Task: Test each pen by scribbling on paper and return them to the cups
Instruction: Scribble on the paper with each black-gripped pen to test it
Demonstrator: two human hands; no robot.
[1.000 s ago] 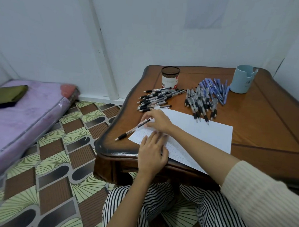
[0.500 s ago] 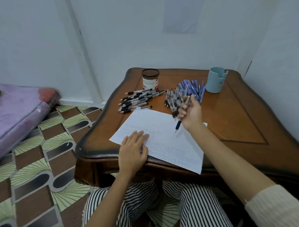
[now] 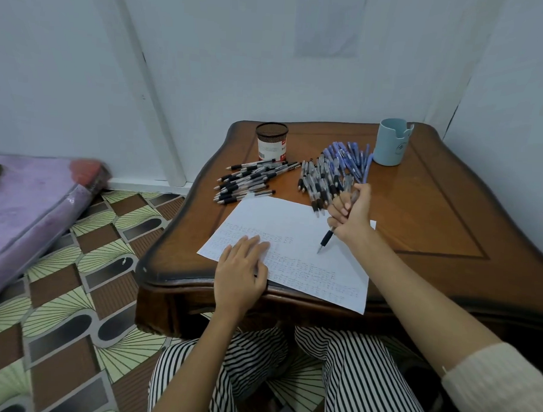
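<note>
Table: A brown wooden table (image 3: pixel 434 213) fills the right half of the view, and everything for the task lies on it within your reach.
Paper: A white sheet (image 3: pixel 294 219) lies slightly askew at the near edge. Faint rows of scribbles cover its left and lower parts.
Pen heaps: Three loose heaps lie just beyond the sheet. Black-grip pens (image 3: pixel 249 181) are on the left, a grey-and-black heap (image 3: pixel 321 183) is in the middle, and blue pens (image 3: pixel 350 159) are on the right. They are probably grouped by cup.
Cups: A dark mesh cup (image 3: pixel 271 142) stands behind the black-grip pens, and a pale blue cup (image 3: pixel 391 142) stands beside the blue ones. No pen sticks up from either.
Left hand: Your left hand (image 3: pixel 241 273) lies flat with fingers straight on the sheet's near left part, likely to stop it sliding.
Right hand: Your right hand (image 3: pixel 350 215) is over the sheet's right side, fingers curled in a fist around one pen.
Pen: The held pen (image 3: pixel 326 239) has a black grip and slants down to the left. Its tip is at the paper, though whether it touches cannot be told.
</note>
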